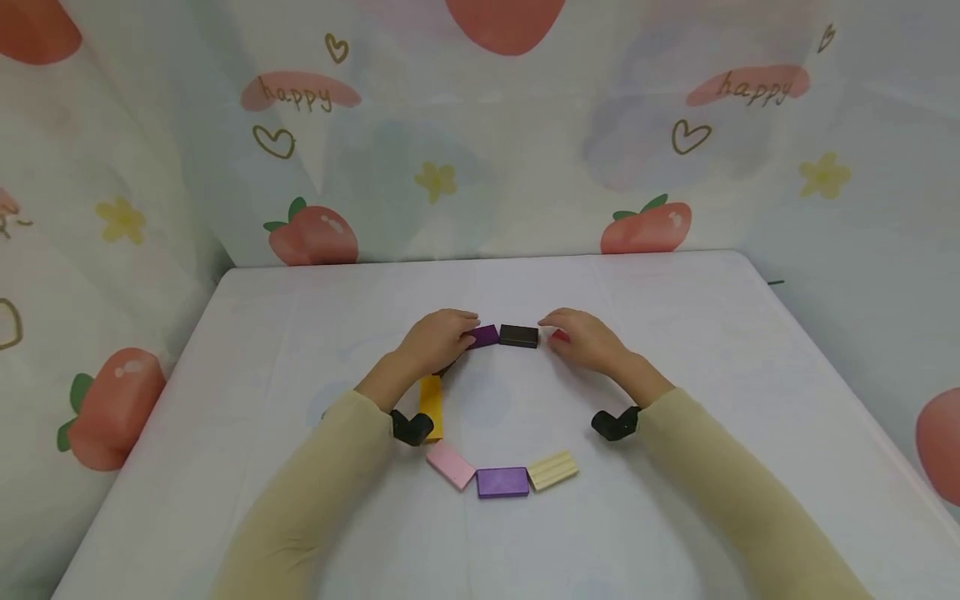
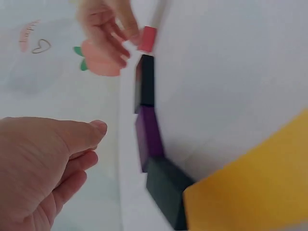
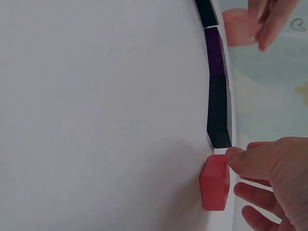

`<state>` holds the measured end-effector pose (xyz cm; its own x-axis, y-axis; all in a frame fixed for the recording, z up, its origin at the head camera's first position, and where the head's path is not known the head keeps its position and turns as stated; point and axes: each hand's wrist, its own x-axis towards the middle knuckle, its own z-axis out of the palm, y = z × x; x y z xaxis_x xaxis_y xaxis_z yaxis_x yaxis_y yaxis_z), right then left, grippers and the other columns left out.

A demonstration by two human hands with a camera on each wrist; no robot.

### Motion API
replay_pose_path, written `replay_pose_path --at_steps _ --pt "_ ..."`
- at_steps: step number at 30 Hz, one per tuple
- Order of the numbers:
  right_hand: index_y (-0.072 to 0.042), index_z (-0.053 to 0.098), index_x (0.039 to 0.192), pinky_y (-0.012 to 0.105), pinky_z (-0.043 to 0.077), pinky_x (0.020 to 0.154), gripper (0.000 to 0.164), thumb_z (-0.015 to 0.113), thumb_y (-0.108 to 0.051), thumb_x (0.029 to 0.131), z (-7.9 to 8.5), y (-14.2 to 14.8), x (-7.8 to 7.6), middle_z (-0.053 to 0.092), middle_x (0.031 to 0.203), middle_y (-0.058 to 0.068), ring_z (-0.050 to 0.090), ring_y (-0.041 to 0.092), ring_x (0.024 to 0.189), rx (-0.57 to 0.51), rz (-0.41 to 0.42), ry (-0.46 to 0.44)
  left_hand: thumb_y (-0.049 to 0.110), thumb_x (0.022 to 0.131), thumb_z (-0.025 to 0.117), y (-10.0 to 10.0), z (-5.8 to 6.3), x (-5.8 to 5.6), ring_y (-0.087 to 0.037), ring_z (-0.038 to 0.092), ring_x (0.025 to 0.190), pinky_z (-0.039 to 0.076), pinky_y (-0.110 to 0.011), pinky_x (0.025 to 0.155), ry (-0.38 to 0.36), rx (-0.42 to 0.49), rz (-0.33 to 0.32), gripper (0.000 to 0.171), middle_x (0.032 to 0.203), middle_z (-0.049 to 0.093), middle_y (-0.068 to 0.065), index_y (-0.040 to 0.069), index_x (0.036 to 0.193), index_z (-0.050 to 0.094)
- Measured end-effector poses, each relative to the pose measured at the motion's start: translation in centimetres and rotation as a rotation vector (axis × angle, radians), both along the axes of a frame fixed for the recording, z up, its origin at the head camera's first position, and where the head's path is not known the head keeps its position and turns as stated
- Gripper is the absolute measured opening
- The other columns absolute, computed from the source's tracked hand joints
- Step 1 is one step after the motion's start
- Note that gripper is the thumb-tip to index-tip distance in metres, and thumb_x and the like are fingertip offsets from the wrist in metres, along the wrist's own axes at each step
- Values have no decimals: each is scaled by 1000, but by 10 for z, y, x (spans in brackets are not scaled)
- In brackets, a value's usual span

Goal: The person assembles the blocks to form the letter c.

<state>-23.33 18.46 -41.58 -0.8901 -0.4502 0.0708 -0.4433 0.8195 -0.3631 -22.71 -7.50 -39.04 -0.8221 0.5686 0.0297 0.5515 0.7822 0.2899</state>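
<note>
My left hand (image 1: pixel 437 340) hovers beside a dark purple block (image 1: pixel 483 336), its fingers loosely bent around nothing. A dark block (image 2: pixel 166 192) next to it is mostly hidden under that hand in the head view. To the right, a black block (image 1: pixel 519 336) meets the purple one's end. My right hand (image 1: pixel 590 340) is at a red block (image 3: pixel 214 185), with the thumb tip right at its upper corner in the right wrist view and the other fingers off to the side. In the head view, that hand covers much of the red block.
The blocks lie in a curved line on a white-covered table (image 1: pixel 300 317). A yellow block (image 1: pixel 431 407) stands on the left side. Nearer me are pink (image 1: pixel 451 465), violet (image 1: pixel 502 482) and ridged cream (image 1: pixel 552 471) blocks. A patterned cloth (image 1: pixel 510 125) hangs behind.
</note>
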Motion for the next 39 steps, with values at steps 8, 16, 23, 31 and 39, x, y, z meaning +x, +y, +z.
replay_pose_path --at_steps 8,16,23,31,39 --pt "4 63 110 45 45 87 29 65 -10 85 -3 16 7 62 105 17 56 30 99 -34 15 21 13 89 62 -31 10 51 -23 50 116 40 -36 96 -29 88 -107 34 122 58 -8 2 121 60" --pt "2 66 105 43 47 83 24 66 -8 84 -4 17 14 63 98 13 58 27 92 -44 25 21 14 88 63 -21 -16 114 -14 53 111 40 -24 94 43 174 -402 31 118 61 -3 3 117 63" --pt "0 67 105 40 49 75 23 67 -6 82 -5 20 27 63 90 9 58 23 83 -19 23 23 17 87 64 1 -25 137 -9 54 108 38 -19 94 121 130 -532 31 115 62 0 6 117 64" --pt "1 66 106 40 50 80 27 68 -5 81 -1 33 62 65 97 8 60 24 91 11 108 -2 16 87 65 14 -38 141 -8 54 106 38 -18 94 129 112 -586 31 114 62 1 7 116 64" --pt "-1 66 109 38 50 80 33 72 -3 77 7 42 86 65 101 5 60 21 94 28 296 -68 15 87 64 15 -42 142 -9 54 106 39 -19 94 142 128 -577 29 115 62 0 7 115 65"
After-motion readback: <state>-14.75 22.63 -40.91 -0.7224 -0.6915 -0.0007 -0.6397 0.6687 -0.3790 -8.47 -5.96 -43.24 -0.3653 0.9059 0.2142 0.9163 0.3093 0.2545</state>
